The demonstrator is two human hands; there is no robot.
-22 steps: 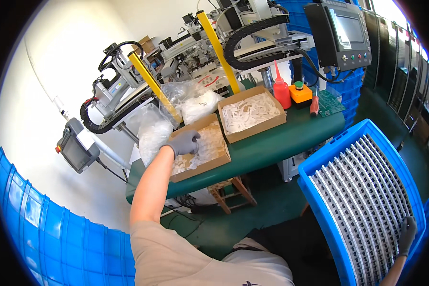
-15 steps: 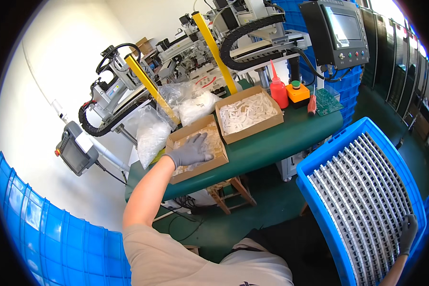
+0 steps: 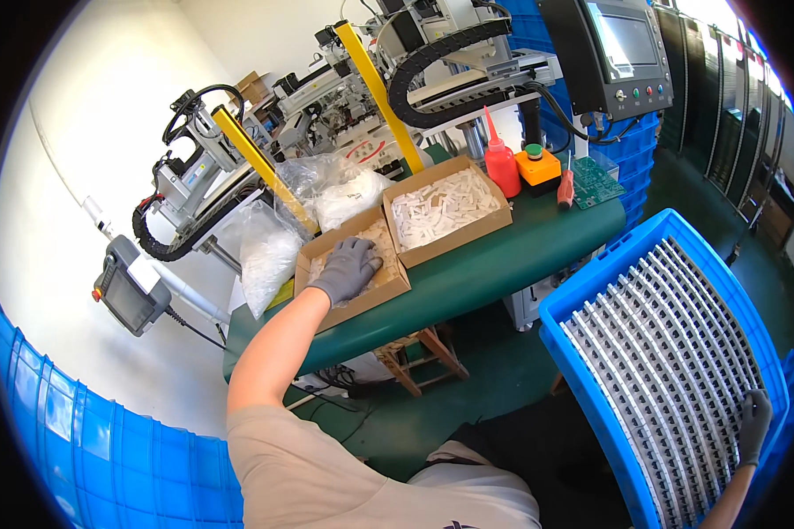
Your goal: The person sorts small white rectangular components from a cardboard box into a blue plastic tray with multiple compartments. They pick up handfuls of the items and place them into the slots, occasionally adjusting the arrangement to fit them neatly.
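My left hand (image 3: 348, 271), in a grey glove, is down in the left cardboard box (image 3: 362, 309), over small pale parts. Its fingers are bent but somewhat apart, and the fingertips are partly lost among the parts. My right hand (image 3: 754, 426), gloved too, is at the right side of a big blue crate (image 3: 551, 310), against the ends of the strips inside; its fingers are too small and hidden to read. Rows of pale strips with dark pieces (image 3: 662, 353) fill that crate. Beside the left box, a second cardboard box (image 3: 459, 242) holds many small white parts (image 3: 441, 210).
Clear plastic bags of white parts (image 3: 269, 256) lie left of the boxes on the green table (image 3: 538, 242). Right of them stand a red squeeze bottle (image 3: 501, 167), an orange button box (image 3: 538, 166), a screwdriver (image 3: 565, 189) and a green circuit board (image 3: 595, 183). Machinery with yellow posts (image 3: 379, 97) rises behind.
My left hand has drawn its fingers in and bent them more over the parts in the left box. My right hand stays at the crate's right side. The whole view has shifted slightly.
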